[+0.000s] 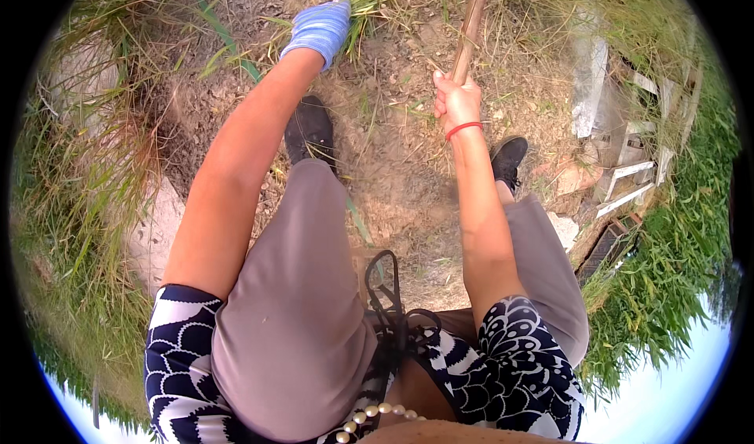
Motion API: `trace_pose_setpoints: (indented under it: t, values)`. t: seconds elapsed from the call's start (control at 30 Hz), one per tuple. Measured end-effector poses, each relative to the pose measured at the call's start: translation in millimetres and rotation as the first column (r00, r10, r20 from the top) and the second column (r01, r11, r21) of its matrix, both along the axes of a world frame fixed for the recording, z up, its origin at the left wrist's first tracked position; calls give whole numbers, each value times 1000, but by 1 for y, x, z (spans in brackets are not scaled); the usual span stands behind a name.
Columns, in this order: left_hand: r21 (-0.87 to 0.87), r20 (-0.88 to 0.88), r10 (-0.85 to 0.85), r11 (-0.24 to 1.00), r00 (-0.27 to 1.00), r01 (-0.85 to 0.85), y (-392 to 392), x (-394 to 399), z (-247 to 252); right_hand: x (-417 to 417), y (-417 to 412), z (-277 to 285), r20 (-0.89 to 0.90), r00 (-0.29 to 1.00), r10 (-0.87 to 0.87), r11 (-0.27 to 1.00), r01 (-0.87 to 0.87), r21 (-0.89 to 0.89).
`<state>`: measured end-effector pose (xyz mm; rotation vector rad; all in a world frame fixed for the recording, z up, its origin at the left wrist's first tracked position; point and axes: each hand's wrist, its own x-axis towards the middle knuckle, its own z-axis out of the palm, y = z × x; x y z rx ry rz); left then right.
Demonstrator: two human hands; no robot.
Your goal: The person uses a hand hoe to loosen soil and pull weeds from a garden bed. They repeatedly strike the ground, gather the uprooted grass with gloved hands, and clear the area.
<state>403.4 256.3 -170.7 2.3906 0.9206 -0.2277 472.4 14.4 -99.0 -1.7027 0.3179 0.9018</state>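
Observation:
My left hand (pixel 321 28), in a blue knitted glove, is closed around a bunch of green grass (pixel 364 5) at the top of the view. The bunch fans out to the right of the glove, low over the soil. Bare, with a red cord at the wrist, my right hand (pixel 458 99) grips a wooden handle (pixel 471 25). That handle runs upward out of the picture, so its far end is hidden. Dry ground (pixel 400 167) with scattered stalks lies between and below my hands.
A green flat strip (pixel 221 28) crosses the soil at upper left. My dark shoes (pixel 310 128) stand on the ground. Tall grass (pixel 76 208) and a pale slab (pixel 156 226) are at left. Broken white slatted pieces (pixel 627 187) and a dark crate-like object (pixel 607 246) lie at right.

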Motion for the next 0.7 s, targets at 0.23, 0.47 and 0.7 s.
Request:
trace_pose_setpoints:
  t: [0.23,0.47,0.7]
  values:
    - [83,-71,-191,977,979,197,-5,14,18,-66,6,-44,-161,987,-9,979,-24,-201]
    - [-7,-71,-30,1000,997,30,5,0,-2,-58,15,-22,-272,956,-107,994,110,-6]
    - [50,-48,-62,997,997,65,-1,5,6,-21,35,-24,-21,909,-415,904,415,97]
